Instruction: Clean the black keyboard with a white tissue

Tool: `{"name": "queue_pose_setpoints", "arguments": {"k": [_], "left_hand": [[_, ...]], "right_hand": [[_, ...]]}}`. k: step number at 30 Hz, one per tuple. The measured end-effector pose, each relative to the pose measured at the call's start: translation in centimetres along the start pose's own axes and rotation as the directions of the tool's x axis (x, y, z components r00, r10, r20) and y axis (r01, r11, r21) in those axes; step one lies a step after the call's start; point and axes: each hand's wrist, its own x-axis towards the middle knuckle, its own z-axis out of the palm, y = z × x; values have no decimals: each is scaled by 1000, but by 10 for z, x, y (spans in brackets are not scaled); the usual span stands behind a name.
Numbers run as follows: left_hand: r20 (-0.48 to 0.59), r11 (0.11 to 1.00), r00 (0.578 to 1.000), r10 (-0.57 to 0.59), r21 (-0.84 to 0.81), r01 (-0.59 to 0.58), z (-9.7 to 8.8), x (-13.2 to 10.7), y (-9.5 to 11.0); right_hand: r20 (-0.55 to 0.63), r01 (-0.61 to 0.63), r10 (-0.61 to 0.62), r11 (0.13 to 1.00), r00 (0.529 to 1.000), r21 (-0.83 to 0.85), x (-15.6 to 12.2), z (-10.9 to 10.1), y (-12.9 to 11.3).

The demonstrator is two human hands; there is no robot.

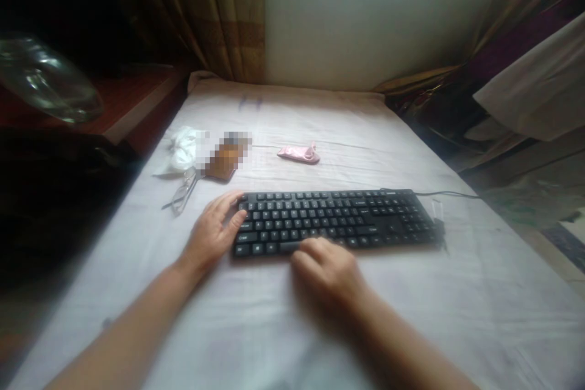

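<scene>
A black computer keyboard [306, 219] lies flat across the white-covered surface. At its left end, my left hand [212, 231] grips the edge, with the thumb over the keys and the other fingers along the upper corner. My right hand [326, 265] is closed at the front edge near the space bar, its fingers curled under. Whatever those fingers hold, if anything, is hidden. From the keyboard's back edge a thin cable [448, 194] runs off to the right.
Beyond the keyboard lies a small pink item [299, 153], perhaps a pouch. Eyeglasses [184, 194], a crumpled white plastic bag [181, 149] and a partly blurred brown flat object [223, 164] sit at the left. A clear jar [50, 82] stands on a reddish wooden shelf [141, 94].
</scene>
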Motion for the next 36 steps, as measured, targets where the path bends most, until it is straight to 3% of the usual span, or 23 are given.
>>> {"name": "queue_pose_setpoints", "arguments": {"k": [18,26,30,36], "left_hand": [[-8,999,1000,-7,53,8,3,0,-9],[-14,997,1000,-22,77,23,3,2,-7],[-8,995,999,-46,86,47,3,2,-10],[-19,995,998,-55,82,56,5,2,-12]], "right_hand": [[-61,-304,298,937,953,-173,-87,-42,71],[-74,-434,439,823,895,-366,-126,-66,116],[-91,-509,532,726,842,-463,-144,-77,140],[-101,-640,694,586,713,-498,-156,-95,171]]}}
